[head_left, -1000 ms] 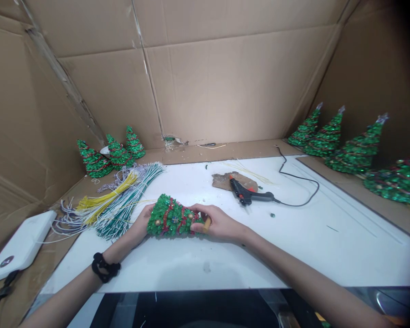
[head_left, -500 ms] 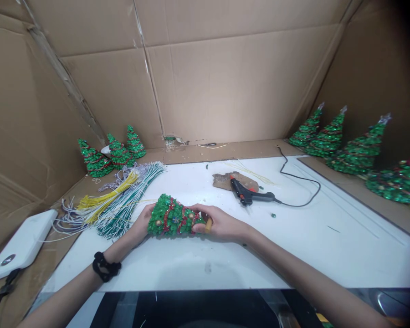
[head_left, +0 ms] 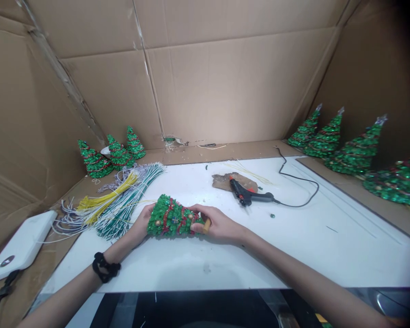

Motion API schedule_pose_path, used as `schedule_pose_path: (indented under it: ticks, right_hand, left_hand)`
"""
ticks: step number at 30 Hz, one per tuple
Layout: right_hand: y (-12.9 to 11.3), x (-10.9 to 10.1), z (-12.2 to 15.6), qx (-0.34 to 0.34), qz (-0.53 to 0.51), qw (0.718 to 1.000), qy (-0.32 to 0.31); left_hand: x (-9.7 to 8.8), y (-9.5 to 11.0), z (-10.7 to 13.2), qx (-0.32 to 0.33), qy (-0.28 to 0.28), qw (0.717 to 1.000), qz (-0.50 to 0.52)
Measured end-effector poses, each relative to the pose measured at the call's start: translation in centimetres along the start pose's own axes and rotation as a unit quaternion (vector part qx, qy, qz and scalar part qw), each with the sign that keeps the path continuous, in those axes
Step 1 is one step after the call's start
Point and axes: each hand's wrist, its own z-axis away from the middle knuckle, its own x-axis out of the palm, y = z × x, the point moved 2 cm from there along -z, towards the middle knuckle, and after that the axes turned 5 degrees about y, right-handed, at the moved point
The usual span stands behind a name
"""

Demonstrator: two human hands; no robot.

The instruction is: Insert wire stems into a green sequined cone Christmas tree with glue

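Observation:
A small green Christmas tree [head_left: 172, 218] with red garland and gold balls lies on its side between my hands, its wide base toward the left. My left hand [head_left: 144, 222] grips the base end; most of its fingers are hidden behind the tree. At the narrow end, my right hand [head_left: 216, 223] is closed around the tip, with the thumb along the front. A short tan piece [head_left: 207, 225] shows by that thumb; I cannot tell what it is. Beyond the right hand, a black hot glue gun [head_left: 248, 195] rests on a stained brown cardboard scrap [head_left: 222, 181].
Bundles of yellow wires [head_left: 105, 193] and green and white wires [head_left: 133, 200] lie at left, near a white power bank [head_left: 22, 246]. Decorated trees [head_left: 355, 148] stand along the right; undecorated-top trees [head_left: 119, 152] stand back left. Cardboard walls [head_left: 232, 86] enclose the white tabletop [head_left: 328, 255].
Almost nothing differs. Both hands keep hold of the tree in the same place, and the view has shifted very slightly.

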Motion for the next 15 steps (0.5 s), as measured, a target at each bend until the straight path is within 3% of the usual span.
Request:
schedule_pose_path:
  ticks: [8,15]
  right_hand:
    - [-0.10,-0.05,-0.12,-0.008,0.017,1.000,0.012]
    - [0.23,-0.89,-0.48,-0.028,-0.020,0.999,-0.027]
  left_hand:
    - [-0.02,0.21,0.12,-0.015,0.017,1.000,-0.021]
    - [0.07,0.75,-0.35,0.010,0.022,0.998,-0.058]
